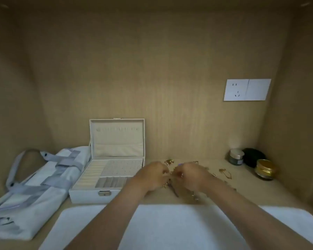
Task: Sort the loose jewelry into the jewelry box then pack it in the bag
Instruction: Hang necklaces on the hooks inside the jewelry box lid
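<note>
In the middle of the frame my left hand [152, 175] and right hand [190, 175] meet knuckle to knuckle, fingers curled and pinching a piece of the loose jewelry [224, 173] that lies scattered on the worktop [251, 188] around them. Just left of my hands stands the jewelry box [87, 195], lid upright. The bag [34, 195] lies flat at lower left, touching the box.

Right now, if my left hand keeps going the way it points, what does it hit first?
Probably the right hand, which sits almost against the left hand; jewelry lies just beyond. Depth is unclear.
</note>
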